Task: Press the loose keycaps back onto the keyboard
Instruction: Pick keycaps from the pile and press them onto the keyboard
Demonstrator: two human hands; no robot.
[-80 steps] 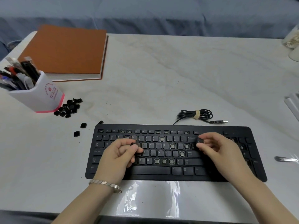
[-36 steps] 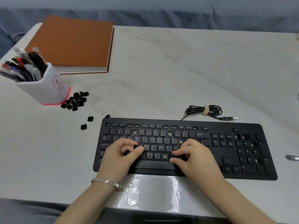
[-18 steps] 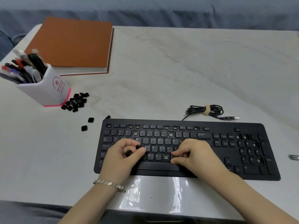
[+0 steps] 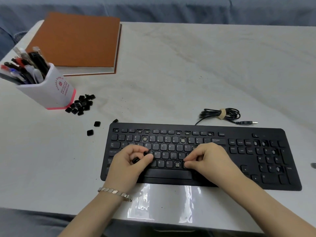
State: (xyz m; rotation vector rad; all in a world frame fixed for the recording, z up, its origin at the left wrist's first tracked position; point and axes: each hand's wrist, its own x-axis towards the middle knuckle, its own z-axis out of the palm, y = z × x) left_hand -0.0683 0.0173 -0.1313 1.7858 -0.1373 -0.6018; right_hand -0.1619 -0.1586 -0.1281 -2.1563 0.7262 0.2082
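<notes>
A black keyboard (image 4: 213,168) lies near the table's front edge, with several bare sockets, such as one in the bottom letter row (image 4: 177,164) and one in the number row (image 4: 144,138). My left hand (image 4: 126,166) rests over the keyboard's left side and holds loose keycaps (image 4: 136,160) in its curled fingers. My right hand (image 4: 212,161) has its thumb and forefinger pinched together on the bottom letter row, just right of the bare socket; the keycap under them is hidden. A pile of loose keycaps (image 4: 80,105) lies to the far left, with two single keycaps (image 4: 97,124) closer.
A white pen holder (image 4: 49,91) full of pens stands at the left beside the pile. A brown notebook (image 4: 77,41) lies behind it. The coiled USB cable (image 4: 220,114) sits behind the keyboard. A small metal object (image 4: 313,165) shows at the right edge.
My right hand came from the Backspace area with a keycap down to the bottom letter row and has stayed there, fingertips working. My left hand has kept its keycaps and barely moved.
</notes>
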